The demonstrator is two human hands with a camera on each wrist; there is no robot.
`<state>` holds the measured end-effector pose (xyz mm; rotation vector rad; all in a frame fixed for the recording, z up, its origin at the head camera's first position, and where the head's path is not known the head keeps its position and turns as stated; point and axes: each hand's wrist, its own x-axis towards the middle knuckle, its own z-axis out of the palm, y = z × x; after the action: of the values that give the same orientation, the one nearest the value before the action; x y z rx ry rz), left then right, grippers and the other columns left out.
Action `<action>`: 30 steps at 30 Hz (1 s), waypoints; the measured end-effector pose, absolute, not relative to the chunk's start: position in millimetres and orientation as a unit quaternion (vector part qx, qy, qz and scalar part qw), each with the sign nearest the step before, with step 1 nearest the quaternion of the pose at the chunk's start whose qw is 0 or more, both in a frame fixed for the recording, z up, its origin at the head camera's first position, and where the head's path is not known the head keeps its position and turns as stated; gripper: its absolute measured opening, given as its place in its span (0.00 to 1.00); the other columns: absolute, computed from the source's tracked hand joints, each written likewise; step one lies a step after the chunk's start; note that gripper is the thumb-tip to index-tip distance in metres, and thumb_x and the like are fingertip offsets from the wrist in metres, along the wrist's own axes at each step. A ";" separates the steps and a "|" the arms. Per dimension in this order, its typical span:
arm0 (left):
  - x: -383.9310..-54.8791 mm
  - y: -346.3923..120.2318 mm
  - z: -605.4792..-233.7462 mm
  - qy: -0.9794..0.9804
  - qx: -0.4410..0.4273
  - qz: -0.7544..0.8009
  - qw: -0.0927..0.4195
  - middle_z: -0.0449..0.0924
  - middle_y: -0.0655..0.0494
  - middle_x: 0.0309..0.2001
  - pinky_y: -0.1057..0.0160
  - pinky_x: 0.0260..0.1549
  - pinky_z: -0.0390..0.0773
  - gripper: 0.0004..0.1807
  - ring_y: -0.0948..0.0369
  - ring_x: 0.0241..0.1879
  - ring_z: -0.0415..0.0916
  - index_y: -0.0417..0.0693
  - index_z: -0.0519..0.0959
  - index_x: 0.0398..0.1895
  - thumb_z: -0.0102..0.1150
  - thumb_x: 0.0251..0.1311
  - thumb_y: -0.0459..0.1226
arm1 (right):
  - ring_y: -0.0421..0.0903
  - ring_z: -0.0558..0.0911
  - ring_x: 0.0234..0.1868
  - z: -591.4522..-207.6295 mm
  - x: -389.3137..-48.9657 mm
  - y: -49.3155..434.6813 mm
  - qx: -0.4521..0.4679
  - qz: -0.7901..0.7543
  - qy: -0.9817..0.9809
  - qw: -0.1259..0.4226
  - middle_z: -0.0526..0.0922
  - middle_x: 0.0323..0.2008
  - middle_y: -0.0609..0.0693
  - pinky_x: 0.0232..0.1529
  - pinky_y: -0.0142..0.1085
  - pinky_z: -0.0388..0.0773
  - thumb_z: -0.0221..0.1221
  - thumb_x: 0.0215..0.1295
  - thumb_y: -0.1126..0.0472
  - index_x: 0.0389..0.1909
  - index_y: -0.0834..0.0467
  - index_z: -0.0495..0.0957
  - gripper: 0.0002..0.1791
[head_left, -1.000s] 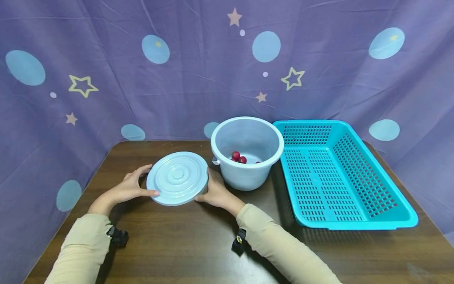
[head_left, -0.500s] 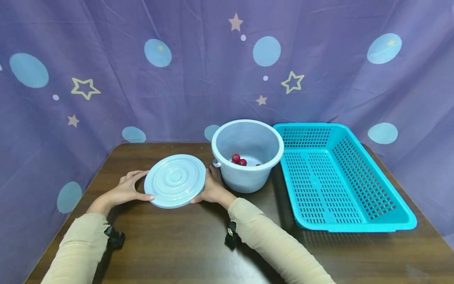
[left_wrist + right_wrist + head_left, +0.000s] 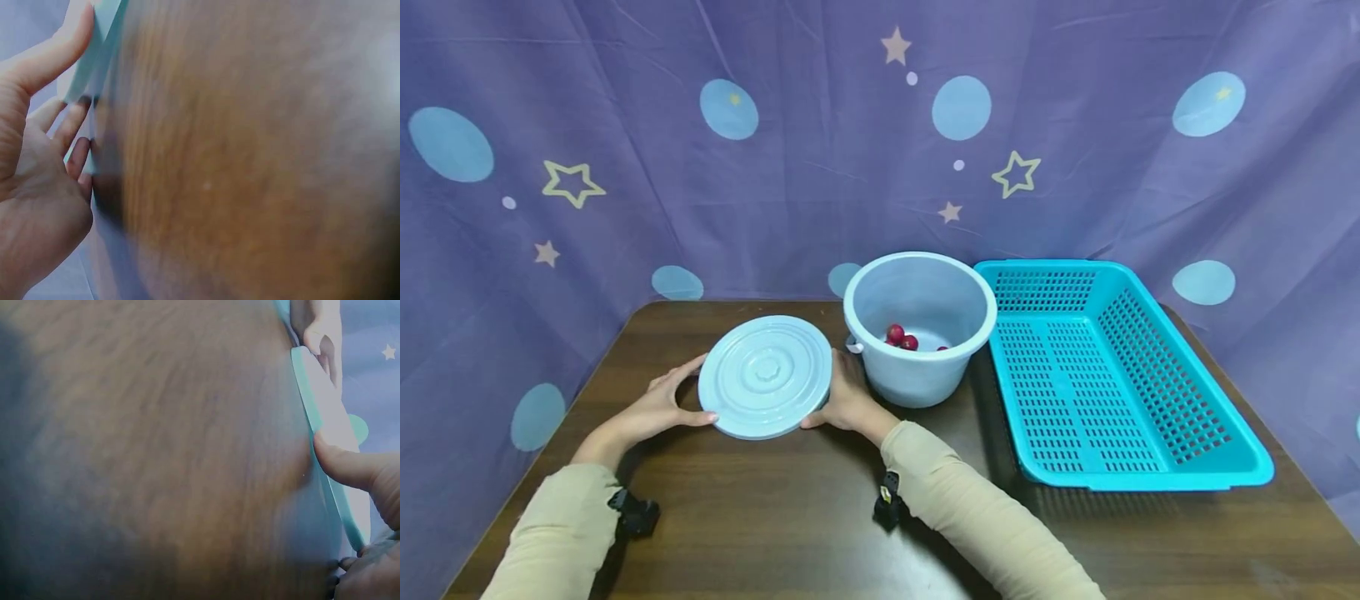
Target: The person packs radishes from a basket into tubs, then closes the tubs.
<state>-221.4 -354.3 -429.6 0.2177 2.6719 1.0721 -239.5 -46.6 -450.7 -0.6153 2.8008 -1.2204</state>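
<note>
A round pale blue lid (image 3: 765, 377) with raised rings and a small central knob is held between both hands, left of the bucket (image 3: 917, 375). My left hand (image 3: 658, 408) grips its left rim, thumb on the near edge and fingers spread along the far side. On the opposite rim, my right hand (image 3: 847, 400) holds it the same way, beside the bucket wall. In the right wrist view, the lid's edge (image 3: 328, 481) lies under the right thumb. Whether the lid's underside touches the table cannot be told. Several small dark red round fruits (image 3: 909, 342) lie inside the bucket.
A turquoise perforated plastic basket (image 3: 1097, 481) stands right of the bucket on the brown wooden table (image 3: 760, 517). Behind the table hangs a purple curtain (image 3: 820, 192) with stars and blue dots. Black cameras sit on both wrists.
Both hands have shifted the lid slightly to the left, away from the bucket, keeping hold of its rim. The bucket, fruits and basket stay put; the head view wobbles a little.
</note>
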 end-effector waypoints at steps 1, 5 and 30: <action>-220.7 -352.4 -428.9 0.918 0.075 0.370 0.123 0.47 0.28 0.72 0.22 0.54 0.47 0.63 0.28 0.69 0.33 0.44 0.41 0.80 0.76 0.50 0.46 | 0.60 0.60 0.70 -449.8 -238.9 -46.2 -0.192 -0.397 0.897 0.016 0.65 0.66 0.64 0.72 0.45 0.52 0.84 0.33 0.57 0.71 0.69 0.53 0.65; -217.1 -347.5 -427.3 0.917 0.091 0.376 0.097 0.62 0.31 0.62 0.28 0.56 0.52 0.61 0.33 0.65 0.49 0.41 0.44 0.79 0.76 0.51 0.43 | 0.62 0.55 0.73 -444.8 -237.4 -44.8 -0.183 -0.432 0.883 0.015 0.60 0.69 0.68 0.73 0.47 0.50 0.82 0.37 0.59 0.72 0.70 0.51 0.64; -163.1 -366.7 -379.6 0.877 0.191 0.440 -0.013 0.78 0.71 0.47 0.75 0.42 0.67 0.53 0.70 0.46 0.69 0.47 0.54 0.78 0.69 0.50 0.21 | 0.47 0.77 0.48 -394.5 -161.3 -23.3 -0.236 -0.566 0.787 -0.070 0.72 0.57 0.52 0.52 0.37 0.76 0.76 0.49 0.58 0.76 0.60 0.55 0.55</action>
<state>-163.1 -366.7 -379.6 0.6059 2.7790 1.3932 -161.3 -23.3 -394.5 -0.7774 2.5872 -1.8622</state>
